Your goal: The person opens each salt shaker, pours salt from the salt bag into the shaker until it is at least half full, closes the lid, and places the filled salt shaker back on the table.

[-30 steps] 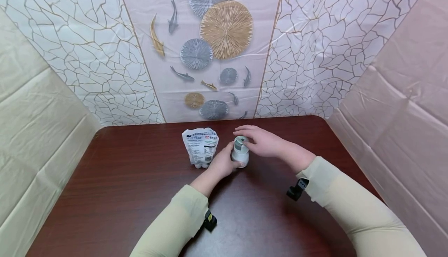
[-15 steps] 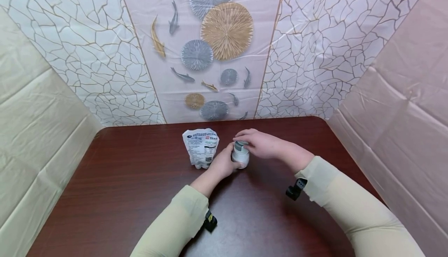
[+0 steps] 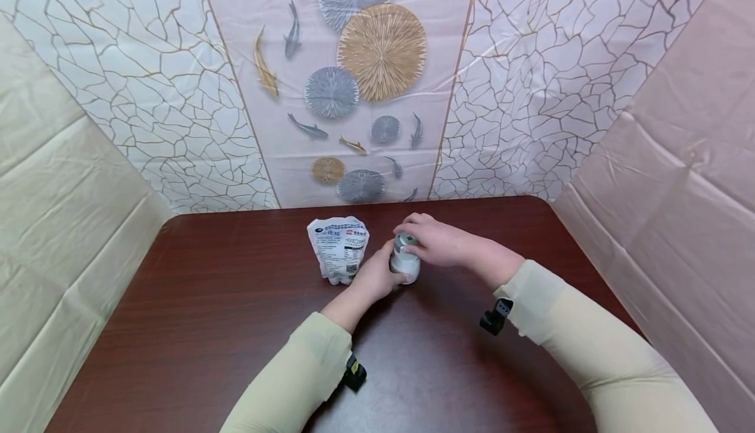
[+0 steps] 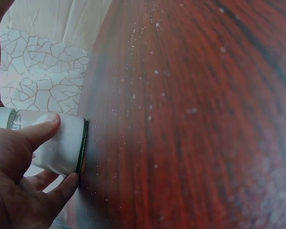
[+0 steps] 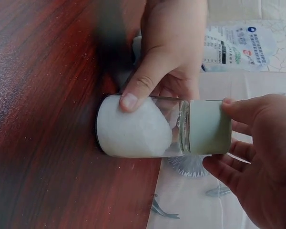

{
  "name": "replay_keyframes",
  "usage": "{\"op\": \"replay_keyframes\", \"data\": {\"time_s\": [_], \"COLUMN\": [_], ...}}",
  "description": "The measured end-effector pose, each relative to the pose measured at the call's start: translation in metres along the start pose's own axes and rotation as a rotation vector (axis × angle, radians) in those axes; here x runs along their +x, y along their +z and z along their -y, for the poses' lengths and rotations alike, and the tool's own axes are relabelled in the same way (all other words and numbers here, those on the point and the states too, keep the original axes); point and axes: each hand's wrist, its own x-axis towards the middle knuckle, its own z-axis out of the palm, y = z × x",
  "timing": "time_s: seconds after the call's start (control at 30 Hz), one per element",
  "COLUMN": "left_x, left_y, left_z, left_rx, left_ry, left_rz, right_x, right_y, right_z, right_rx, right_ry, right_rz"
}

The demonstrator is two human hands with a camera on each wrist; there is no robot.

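A small glass jar [image 3: 406, 268] of white, salt-like grains stands upright on the dark wooden table [image 3: 236, 328]. My left hand [image 3: 373, 276] grips its body low down, thumb on the near side; in the left wrist view that hand's fingertips [image 4: 69, 183] reach the jar's base. On top sits a pale green cap [image 5: 209, 126], which my right hand [image 3: 442, 243] pinches between thumb and fingers. Through the clear glass in the right wrist view, the grains lie in a slope below the cap.
A white printed pouch [image 3: 339, 249] stands just left of the jar, close to my left hand. Behind the table's far edge hangs a patterned cloth backdrop [image 3: 354, 145]. Plain cloth walls [image 3: 666, 223] flank both sides. Small white specks lie scattered over the tabletop.
My right hand's fingers have shifted around the cap, covering its top half a second ago and showing part of it now. The left hand and the jar stay in place.
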Motion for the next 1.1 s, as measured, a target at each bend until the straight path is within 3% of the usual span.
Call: {"op": "replay_keyframes", "data": {"time_s": [0.73,1.1], "left_x": [-0.0001,-0.0004], "left_y": [0.0008,-0.0007], "left_z": [0.0008,0.0005], "left_rx": [0.007,0.001], "left_ry": [0.007,0.011], "left_rz": [0.011,0.007], "right_x": [0.0058,0.0000], "right_y": [0.0015,-0.0048], "right_z": [0.0069,0.0073], "right_rx": [-0.057,-0.047], "right_ry": [0.111,-0.019], "right_rz": [0.003,0.014]}}
